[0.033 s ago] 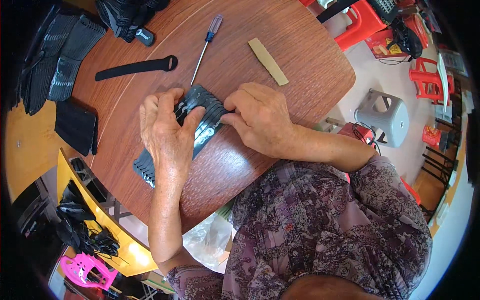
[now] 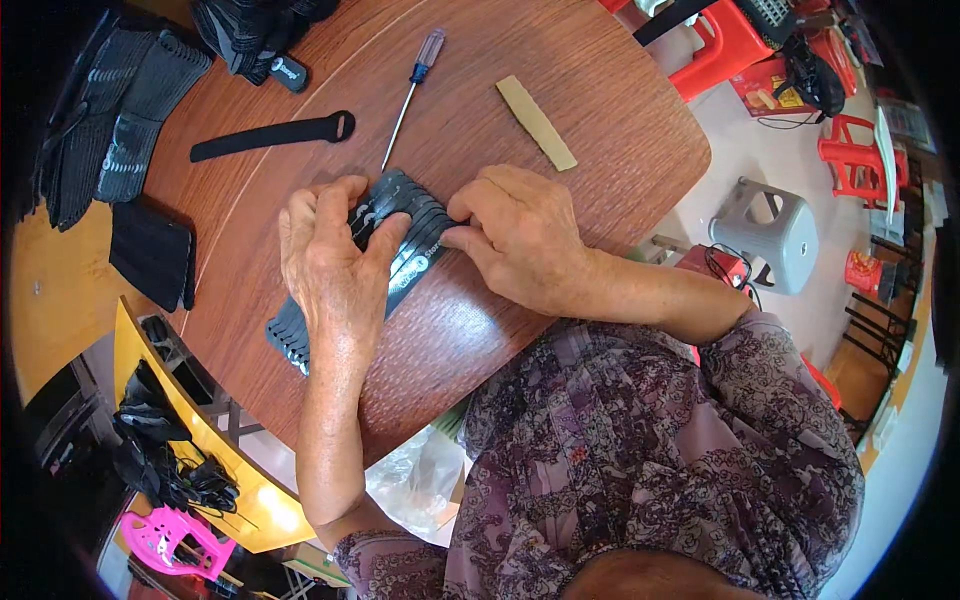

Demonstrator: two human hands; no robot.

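Several black straps (image 2: 410, 270) lie stacked on the desk (image 2: 430, 370), glossy, with pale printing, their layered ends stepped. The left hand (image 2: 335, 250) grips them between its fingers (image 2: 330, 207), hiding the middle; the right hand (image 2: 520, 240) meets their right edge, fingertips partly hidden, so whether it pinches one cannot be told.

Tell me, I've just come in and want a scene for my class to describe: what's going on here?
A person is handling a stack of dark straps on a wooden table. The left hand holds the stack from above, and the right hand has its fingers at the stack's right edge. A screwdriver lies beyond the stack, with a single black strap to its left and a tan strip to its right.
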